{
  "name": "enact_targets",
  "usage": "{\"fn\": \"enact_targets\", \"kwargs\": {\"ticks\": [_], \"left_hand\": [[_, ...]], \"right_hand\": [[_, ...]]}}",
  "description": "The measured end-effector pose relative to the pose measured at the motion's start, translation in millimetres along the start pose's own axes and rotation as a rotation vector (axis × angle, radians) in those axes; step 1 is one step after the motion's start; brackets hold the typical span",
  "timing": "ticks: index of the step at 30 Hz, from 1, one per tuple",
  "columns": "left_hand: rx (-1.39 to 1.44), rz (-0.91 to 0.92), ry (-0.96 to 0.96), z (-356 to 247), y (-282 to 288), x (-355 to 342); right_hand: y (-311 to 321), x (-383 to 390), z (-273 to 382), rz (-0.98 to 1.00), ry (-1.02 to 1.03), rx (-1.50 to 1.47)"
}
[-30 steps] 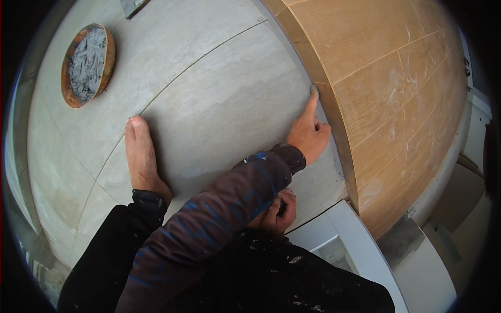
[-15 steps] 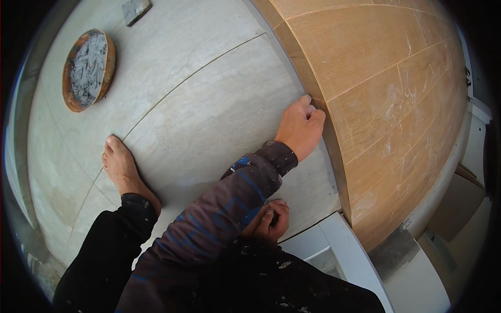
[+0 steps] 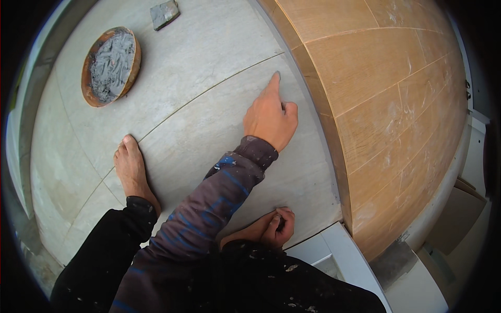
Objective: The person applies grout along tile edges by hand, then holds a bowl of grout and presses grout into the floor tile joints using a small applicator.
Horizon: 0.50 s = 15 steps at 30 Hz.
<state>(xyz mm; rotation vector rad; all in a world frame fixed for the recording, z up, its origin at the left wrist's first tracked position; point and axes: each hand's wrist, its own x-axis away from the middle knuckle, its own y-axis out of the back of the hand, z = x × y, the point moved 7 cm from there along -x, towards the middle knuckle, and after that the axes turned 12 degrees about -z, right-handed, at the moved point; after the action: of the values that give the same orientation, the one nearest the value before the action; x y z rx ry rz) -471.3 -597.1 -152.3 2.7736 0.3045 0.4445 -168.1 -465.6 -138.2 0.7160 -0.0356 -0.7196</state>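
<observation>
Head view: left hand [image 3: 271,115] near the floor edge [image 3: 303,89] — index finger straight, the rest folded. Right hand [image 3: 282,229] curled; contents cannot be told. Paste [image 3: 110,65] sits in a bowl [image 3: 136,63], upper left. Light, even fingertip pressure along that edge appears advisable.

bowl [image 3: 134,70] at left, tiled surface [image 3: 365,99] at right

the bowl, with paste [image 3: 111,65] inside, sits on the floor [image 3: 219,125]; a small block [image 3: 165,14] lies beyond it, to its right. nearer, the left foot [image 3: 130,164] stands across a joint line [image 3: 198,96]. the left hand [image 3: 269,117] is between bowl and tiled surface; the right hand [image 3: 282,227] is nearer, just beside a framed panel [image 3: 339,242] at lower right.
</observation>
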Motion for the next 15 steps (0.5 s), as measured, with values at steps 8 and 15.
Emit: {"fn": "enact_targets", "kwargs": {"ticks": [8,15], "left_hand": [[-0.301,-0.026,-0.328,-29.4,-12.9,-62.6],[-0.221,-0.087,-0.329,-24.3,-7.6,-67.3]], "right_hand": [[-3.8,5.8,6.6,0.040,-0.031,-0.045],[-15.9,0.5,17.0,0.039,-0.005,-0.052]]}}
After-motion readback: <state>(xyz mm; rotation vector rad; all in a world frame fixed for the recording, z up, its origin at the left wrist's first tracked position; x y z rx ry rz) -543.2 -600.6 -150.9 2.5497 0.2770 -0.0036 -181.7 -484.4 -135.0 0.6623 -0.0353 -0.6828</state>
